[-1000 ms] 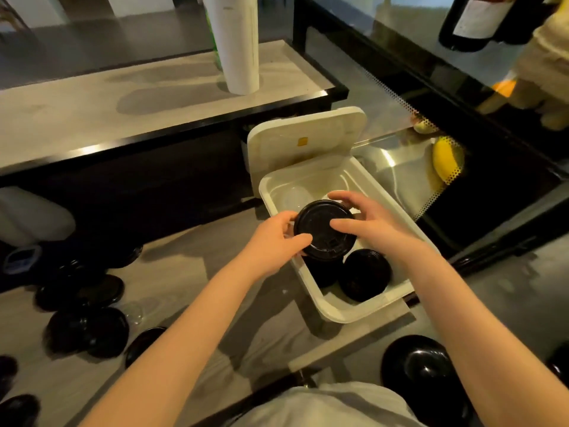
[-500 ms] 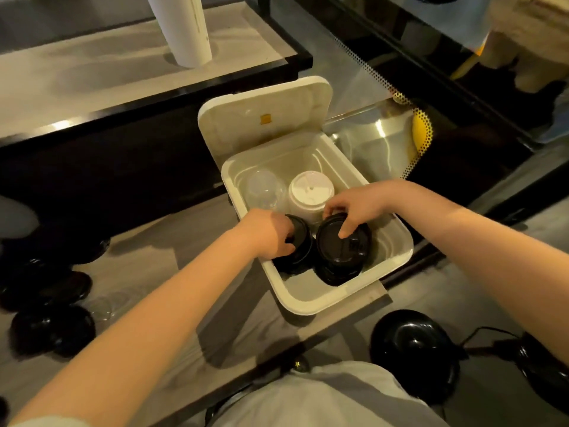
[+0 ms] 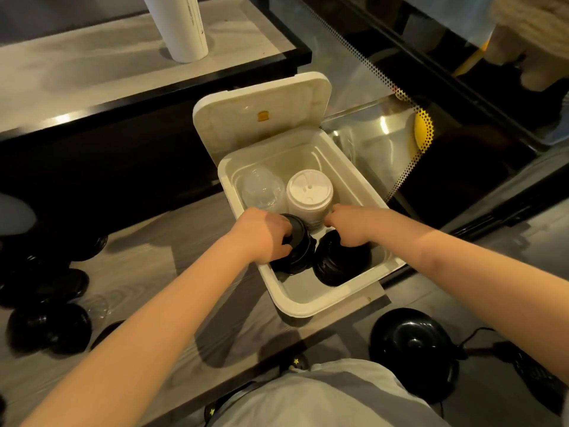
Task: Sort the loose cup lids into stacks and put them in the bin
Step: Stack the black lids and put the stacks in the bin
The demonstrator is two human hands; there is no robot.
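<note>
Inside bin (image 3: 296,307) — left hand (image 3: 264,234) grips black stack (image 3: 298,253) | right hand (image 3: 349,226) grips 2nd stack (image 3: 338,267)

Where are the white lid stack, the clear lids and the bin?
white lid stack (image 3: 309,192): head view, top lid's face.
clear lids (image 3: 262,188): head view, domed top.
bin (image 3: 308,308): head view, near rim.

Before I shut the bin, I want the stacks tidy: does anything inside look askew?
Yes, mildly. The black lid stack under the left hand looks ragged: its top lid sits tilted, off the lids beneath. The white stack and clear stack look straight. The right hand partly hides the other black stack.
</note>
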